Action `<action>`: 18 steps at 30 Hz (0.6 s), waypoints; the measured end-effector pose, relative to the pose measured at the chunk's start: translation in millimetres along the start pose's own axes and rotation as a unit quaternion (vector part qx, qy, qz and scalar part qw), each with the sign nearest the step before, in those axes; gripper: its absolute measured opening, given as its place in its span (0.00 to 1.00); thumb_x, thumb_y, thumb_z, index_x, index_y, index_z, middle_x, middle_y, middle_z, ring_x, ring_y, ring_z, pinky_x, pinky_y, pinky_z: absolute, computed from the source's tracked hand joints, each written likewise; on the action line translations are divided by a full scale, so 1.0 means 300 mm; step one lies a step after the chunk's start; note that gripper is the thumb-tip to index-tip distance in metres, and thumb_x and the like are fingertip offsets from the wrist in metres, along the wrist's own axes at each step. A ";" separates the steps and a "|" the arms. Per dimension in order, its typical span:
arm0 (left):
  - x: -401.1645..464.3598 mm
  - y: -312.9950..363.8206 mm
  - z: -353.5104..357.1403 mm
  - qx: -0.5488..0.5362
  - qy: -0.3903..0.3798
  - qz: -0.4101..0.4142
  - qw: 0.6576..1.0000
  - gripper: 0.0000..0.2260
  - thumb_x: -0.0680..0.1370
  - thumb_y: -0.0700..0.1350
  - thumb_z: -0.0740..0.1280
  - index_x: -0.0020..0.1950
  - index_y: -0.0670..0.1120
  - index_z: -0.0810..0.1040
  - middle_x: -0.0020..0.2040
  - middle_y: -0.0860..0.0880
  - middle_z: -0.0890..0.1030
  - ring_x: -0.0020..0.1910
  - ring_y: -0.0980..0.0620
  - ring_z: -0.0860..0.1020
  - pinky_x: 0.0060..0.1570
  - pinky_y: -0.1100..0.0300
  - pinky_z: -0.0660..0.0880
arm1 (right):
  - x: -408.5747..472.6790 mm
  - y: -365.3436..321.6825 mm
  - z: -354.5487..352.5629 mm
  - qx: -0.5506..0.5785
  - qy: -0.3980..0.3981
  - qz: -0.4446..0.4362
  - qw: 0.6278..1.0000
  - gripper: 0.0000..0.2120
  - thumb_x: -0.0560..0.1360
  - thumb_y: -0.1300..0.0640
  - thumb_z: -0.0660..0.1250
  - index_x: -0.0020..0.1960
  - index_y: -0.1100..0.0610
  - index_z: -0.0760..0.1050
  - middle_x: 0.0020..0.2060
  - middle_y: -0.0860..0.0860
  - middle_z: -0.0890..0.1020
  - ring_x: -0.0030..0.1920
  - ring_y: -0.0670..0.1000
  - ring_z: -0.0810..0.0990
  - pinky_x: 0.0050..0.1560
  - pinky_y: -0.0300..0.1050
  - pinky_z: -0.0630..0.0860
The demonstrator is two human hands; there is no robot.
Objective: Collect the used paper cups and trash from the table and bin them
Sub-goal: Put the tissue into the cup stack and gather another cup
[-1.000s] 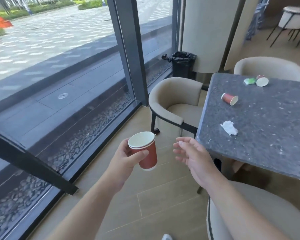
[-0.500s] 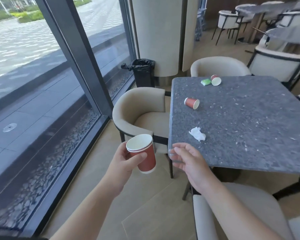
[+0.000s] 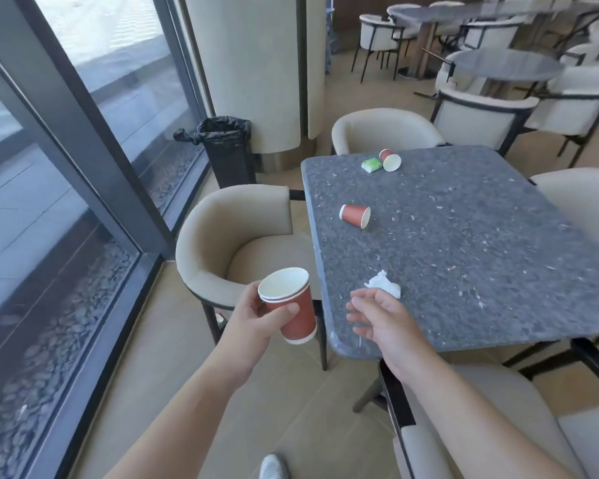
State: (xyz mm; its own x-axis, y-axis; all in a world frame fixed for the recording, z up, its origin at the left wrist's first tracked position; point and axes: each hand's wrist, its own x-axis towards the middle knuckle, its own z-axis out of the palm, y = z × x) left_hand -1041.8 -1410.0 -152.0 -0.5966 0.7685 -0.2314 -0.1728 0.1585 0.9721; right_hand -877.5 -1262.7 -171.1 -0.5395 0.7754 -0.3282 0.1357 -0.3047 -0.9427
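Observation:
My left hand (image 3: 256,318) grips a stack of red paper cups (image 3: 291,305), upright, just off the near left corner of the grey stone table (image 3: 464,264). My right hand (image 3: 381,319) hovers open over that corner, fingers apart, right beside a crumpled white tissue (image 3: 384,283). A red cup (image 3: 355,215) lies on its side near the table's left edge. Another tipped red cup (image 3: 389,160) lies at the far edge next to a green packet (image 3: 371,164). A black-lined bin (image 3: 227,146) stands by the window beyond the table.
Beige armchairs surround the table: one on the left (image 3: 236,243), one at the far side (image 3: 384,131), one at the right (image 3: 581,202), one under my right arm (image 3: 491,426). A glass wall (image 3: 66,167) runs along the left. A pillar (image 3: 253,70) stands behind the bin.
The view has swung right and closer to the table. My right hand has moved from off the table's corner to over it beside the tissue. My left hand still holds the cups.

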 end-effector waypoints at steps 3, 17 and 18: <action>0.133 0.022 -0.063 0.007 -0.024 0.000 1.000 0.32 0.63 0.51 0.78 0.66 0.49 0.74 0.59 0.52 0.84 0.56 0.58 0.82 0.49 0.66 0.77 | 0.103 -0.013 0.049 -0.034 0.033 0.004 0.999 0.04 0.77 0.56 0.66 0.50 0.53 0.78 0.45 0.49 0.82 0.45 0.47 0.82 0.50 0.46 0.78; 0.530 -0.040 0.006 0.049 -0.152 -0.061 0.985 0.28 0.61 0.53 0.78 0.60 0.54 0.76 0.57 0.52 0.84 0.61 0.48 0.81 0.47 0.55 0.78 | 0.348 0.165 -0.079 -0.168 0.239 0.077 0.953 0.04 0.73 0.56 0.66 0.47 0.49 0.76 0.45 0.49 0.82 0.38 0.47 0.78 0.35 0.42 0.71; 0.558 -0.046 0.025 0.047 -0.153 -0.066 0.985 0.29 0.61 0.53 0.78 0.60 0.53 0.76 0.58 0.51 0.84 0.61 0.46 0.80 0.48 0.52 0.80 | 0.378 0.178 -0.100 -0.183 0.244 0.082 0.949 0.04 0.74 0.56 0.66 0.48 0.49 0.75 0.46 0.49 0.82 0.38 0.46 0.78 0.34 0.42 0.69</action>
State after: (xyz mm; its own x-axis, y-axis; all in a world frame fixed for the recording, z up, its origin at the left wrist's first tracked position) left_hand -1133.3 -1278.7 -203.8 -0.3075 0.8860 -0.3471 -0.1505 0.3149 0.9371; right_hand -906.6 -1174.4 -260.6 -0.0484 0.9250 -0.3768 0.5132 -0.3006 -0.8039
